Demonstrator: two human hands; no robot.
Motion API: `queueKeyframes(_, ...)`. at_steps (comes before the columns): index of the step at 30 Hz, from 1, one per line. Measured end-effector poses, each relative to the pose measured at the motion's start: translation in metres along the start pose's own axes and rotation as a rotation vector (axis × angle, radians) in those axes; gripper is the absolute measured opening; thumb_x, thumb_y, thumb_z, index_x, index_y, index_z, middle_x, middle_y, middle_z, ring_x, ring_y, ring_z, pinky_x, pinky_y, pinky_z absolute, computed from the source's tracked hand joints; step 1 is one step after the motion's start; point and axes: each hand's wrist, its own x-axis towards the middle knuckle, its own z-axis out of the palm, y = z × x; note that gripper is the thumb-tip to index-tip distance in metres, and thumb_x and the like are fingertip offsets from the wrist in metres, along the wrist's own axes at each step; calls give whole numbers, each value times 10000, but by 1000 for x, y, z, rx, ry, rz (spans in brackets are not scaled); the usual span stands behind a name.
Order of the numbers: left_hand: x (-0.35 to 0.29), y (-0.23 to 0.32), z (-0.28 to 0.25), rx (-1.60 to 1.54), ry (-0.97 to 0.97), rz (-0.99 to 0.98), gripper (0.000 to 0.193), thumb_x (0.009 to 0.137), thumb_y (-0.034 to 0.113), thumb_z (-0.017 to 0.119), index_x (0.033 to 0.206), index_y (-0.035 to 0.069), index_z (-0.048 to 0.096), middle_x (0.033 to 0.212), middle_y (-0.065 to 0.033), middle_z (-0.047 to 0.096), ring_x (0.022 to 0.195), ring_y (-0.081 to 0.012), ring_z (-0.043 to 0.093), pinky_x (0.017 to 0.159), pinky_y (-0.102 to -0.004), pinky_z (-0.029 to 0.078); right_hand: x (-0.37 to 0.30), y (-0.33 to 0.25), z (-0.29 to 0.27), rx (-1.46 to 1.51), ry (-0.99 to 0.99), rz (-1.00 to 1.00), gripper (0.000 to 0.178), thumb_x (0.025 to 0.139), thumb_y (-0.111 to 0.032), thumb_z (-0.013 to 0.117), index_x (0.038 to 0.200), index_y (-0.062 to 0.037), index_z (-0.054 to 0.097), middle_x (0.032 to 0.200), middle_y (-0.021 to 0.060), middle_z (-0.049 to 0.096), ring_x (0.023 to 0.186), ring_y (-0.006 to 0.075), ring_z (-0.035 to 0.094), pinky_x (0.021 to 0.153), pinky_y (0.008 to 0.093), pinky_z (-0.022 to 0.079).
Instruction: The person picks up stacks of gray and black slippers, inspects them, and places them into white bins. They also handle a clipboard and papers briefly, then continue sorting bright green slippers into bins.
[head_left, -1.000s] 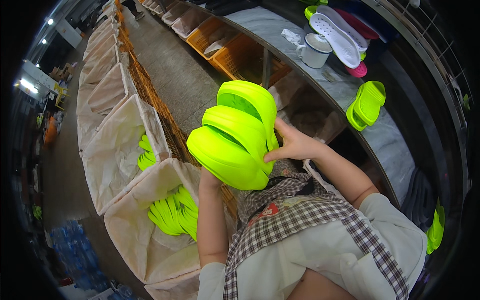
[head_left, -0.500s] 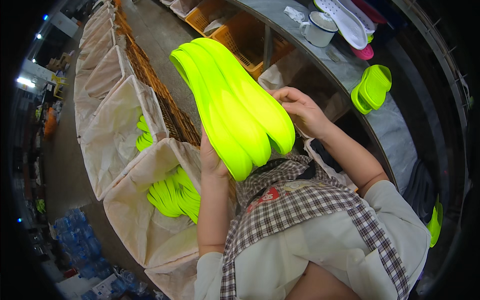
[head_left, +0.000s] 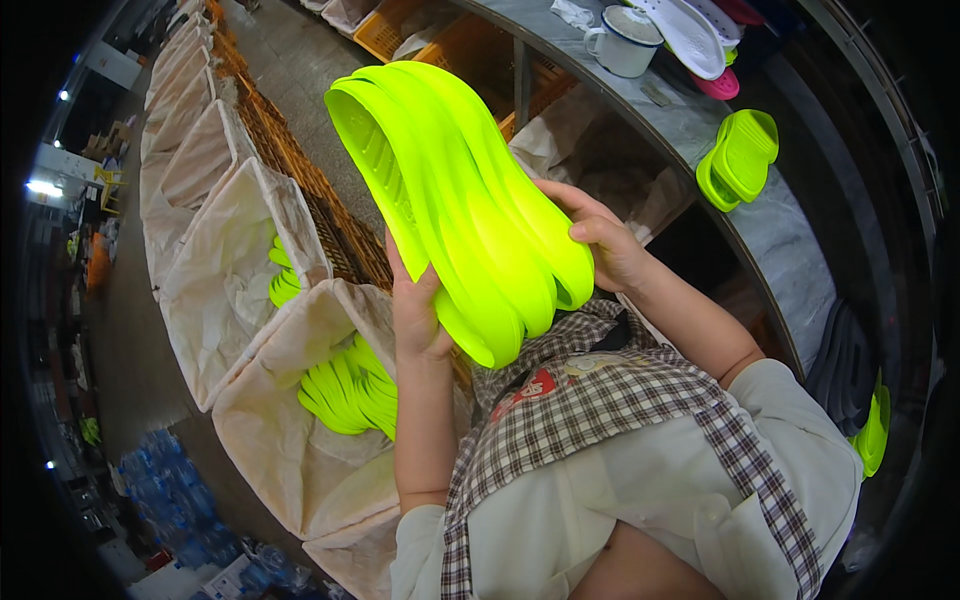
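Note:
Between my two hands is a stack of several neon yellow-green shoe soles (head_left: 470, 210), nested together and tilted. My left hand (head_left: 412, 315) grips the stack's left edge near the heel end, thumb in front and the other fingers partly hidden. My right hand (head_left: 608, 245) closes on the right edge, thumb on the outer sole and fingers behind it. The leftmost sole turns its ribbed inner face toward me. More soles of the same colour (head_left: 350, 390) lie bunched in the fabric-lined bin (head_left: 270, 440) left of my forearm.
Farther along the row, another lined bin (head_left: 200, 310) holds similar soles (head_left: 284, 275). On the grey table (head_left: 790, 270) at right are a white enamel mug (head_left: 625, 42), a yellow-green shoe piece (head_left: 738, 160), white soles (head_left: 690, 35) and dark soles (head_left: 842, 355). Orange crates (head_left: 440, 50) stand underneath.
The stack has tilted and spread, showing the leftmost sole's inner face. My right hand has closed on its right edge, and my left thumb has come round to the front.

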Motion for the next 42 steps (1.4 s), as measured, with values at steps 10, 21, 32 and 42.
queueKeyframes(10, 1, 2, 5, 70, -56, 50, 781, 803, 53, 659, 1411, 169, 184, 1311, -110, 417, 1155, -288, 492, 903, -438, 489, 0, 4, -3, 25, -12, -18, 691, 697, -120, 498, 1341, 45, 311, 1303, 185, 433, 1218, 258, 448, 1033, 377, 361)
queueKeyframes(21, 2, 7, -5, 211, -3, 119, 957, 760, 104, 720, 1454, 186, 66, 1413, -104, 291, 1235, -279, 412, 954, -428, 440, 3, 8, -7, -144, -52, 1, 746, 637, -172, 552, 1328, 6, 333, 1326, 157, 400, 1254, 254, 390, 1053, 384, 318)
queueKeyframes(32, 8, -2, -29, 446, 160, 214, 939, 794, 230, 712, 1461, 149, 55, 1446, -110, 245, 1267, -262, 360, 993, -384, 383, 4, 24, -11, -366, -180, -148, 761, 704, -342, 655, 1331, -51, 336, 1411, 132, 279, 1327, 263, 265, 1089, 400, 201)
queueKeyframes(42, 5, -16, -36, 28, 26, 63, 644, 891, 298, 555, 1423, 134, 234, 1376, -106, 365, 1109, -282, 475, 892, -410, 437, -5, 15, 9, -451, -129, -127, 773, 743, -177, 695, 1384, -62, 279, 1398, 128, 301, 1316, 246, 283, 1081, 383, 231)
